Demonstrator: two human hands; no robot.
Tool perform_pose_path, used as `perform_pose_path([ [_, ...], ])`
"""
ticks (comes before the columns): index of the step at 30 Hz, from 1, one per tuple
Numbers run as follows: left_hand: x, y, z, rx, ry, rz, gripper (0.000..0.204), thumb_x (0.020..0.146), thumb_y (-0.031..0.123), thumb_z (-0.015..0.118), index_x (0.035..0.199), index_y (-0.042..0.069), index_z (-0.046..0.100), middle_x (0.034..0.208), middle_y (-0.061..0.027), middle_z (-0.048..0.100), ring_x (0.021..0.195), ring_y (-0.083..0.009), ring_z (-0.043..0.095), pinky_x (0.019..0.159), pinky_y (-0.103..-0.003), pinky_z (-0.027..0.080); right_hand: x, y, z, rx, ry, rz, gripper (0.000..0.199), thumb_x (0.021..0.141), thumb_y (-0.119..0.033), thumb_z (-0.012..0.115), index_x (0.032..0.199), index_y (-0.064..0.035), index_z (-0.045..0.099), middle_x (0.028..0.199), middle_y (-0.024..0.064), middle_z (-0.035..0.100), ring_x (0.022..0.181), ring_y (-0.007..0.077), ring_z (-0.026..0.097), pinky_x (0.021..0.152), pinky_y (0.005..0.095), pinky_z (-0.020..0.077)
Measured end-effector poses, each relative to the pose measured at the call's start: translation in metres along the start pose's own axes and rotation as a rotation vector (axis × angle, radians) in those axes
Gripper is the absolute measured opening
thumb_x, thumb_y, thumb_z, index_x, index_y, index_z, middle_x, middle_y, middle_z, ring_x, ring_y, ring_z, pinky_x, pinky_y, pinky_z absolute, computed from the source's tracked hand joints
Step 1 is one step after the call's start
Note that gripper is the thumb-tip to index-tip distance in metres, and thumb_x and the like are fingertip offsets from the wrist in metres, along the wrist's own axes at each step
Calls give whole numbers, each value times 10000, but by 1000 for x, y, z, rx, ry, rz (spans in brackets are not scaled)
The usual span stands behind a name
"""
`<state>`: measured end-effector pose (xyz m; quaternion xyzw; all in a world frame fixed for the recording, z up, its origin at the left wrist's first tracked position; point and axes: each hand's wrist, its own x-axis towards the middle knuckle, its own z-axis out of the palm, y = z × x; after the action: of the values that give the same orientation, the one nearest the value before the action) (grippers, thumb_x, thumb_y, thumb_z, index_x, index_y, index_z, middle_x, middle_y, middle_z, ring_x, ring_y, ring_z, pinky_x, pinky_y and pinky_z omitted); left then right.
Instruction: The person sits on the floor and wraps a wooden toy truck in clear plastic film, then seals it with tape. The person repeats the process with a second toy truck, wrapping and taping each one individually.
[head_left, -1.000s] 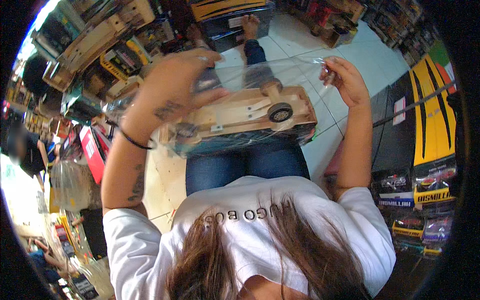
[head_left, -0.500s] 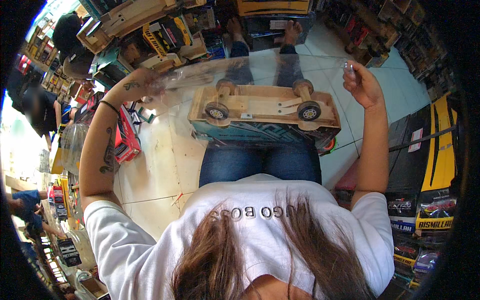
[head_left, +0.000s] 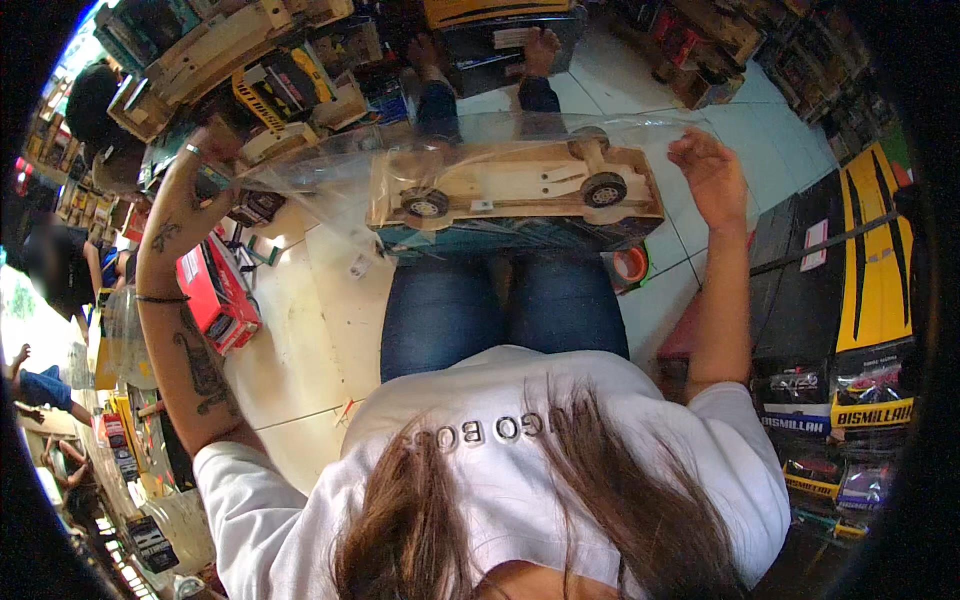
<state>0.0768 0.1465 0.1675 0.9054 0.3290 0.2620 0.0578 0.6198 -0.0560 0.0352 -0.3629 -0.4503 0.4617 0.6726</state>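
A wooden toy truck (head_left: 520,192) lies across my thighs with its underside and dark wheels facing up, its teal printed side toward me. A clear plastic sheet or bag (head_left: 330,180) stretches across and over it, wrinkled at the left end. My left hand (head_left: 213,150) is out beyond the truck's left end, closed on the plastic; its fingertips are partly hidden. Beyond the truck's right end, my right hand (head_left: 710,170) is raised with curled fingers at the plastic's far right edge.
A roll of tape (head_left: 631,264) lies on the tiled floor by my right thigh. A red box (head_left: 215,290) stands to the left. Wooden toy trucks (head_left: 215,60) are stacked at the far left, and a large black and yellow packaged item (head_left: 830,260) stands at the right.
My left hand has moved outward to the left, drawing the plastic with it. The plastic now lies lower over the truck. My right hand's fingers have loosened slightly.
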Motion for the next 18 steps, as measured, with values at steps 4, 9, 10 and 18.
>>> perform_pose_path([
  [4,42,84,60,-161,150,245,612,730,151,679,1291,30,468,1223,-156,544,1144,-277,518,994,-379,390,19,19,15,-898,-179,93,656,805,-290,660,1342,10,433,1310,113,514,1264,231,423,1061,379,334],
  [9,94,126,153,250,-352,461,365,815,303,645,1099,73,640,988,-181,644,902,-317,631,802,-374,501,42,24,44,-837,-467,66,1027,594,-279,831,1434,-49,287,1466,119,331,1353,237,308,1093,386,303],
  [10,102,124,158,234,-482,410,326,829,317,640,1051,81,671,949,-188,657,871,-318,642,777,-375,508,44,23,49,-969,-461,35,1080,564,-270,850,1448,-66,263,1475,117,313,1356,235,300,1092,384,307],
  [18,99,121,121,-65,-179,325,217,858,256,603,881,56,685,769,-165,643,707,-355,614,651,-408,498,27,23,79,-917,-266,-15,957,538,-292,864,1365,-87,428,1263,99,513,1200,251,474,1047,409,354],
])
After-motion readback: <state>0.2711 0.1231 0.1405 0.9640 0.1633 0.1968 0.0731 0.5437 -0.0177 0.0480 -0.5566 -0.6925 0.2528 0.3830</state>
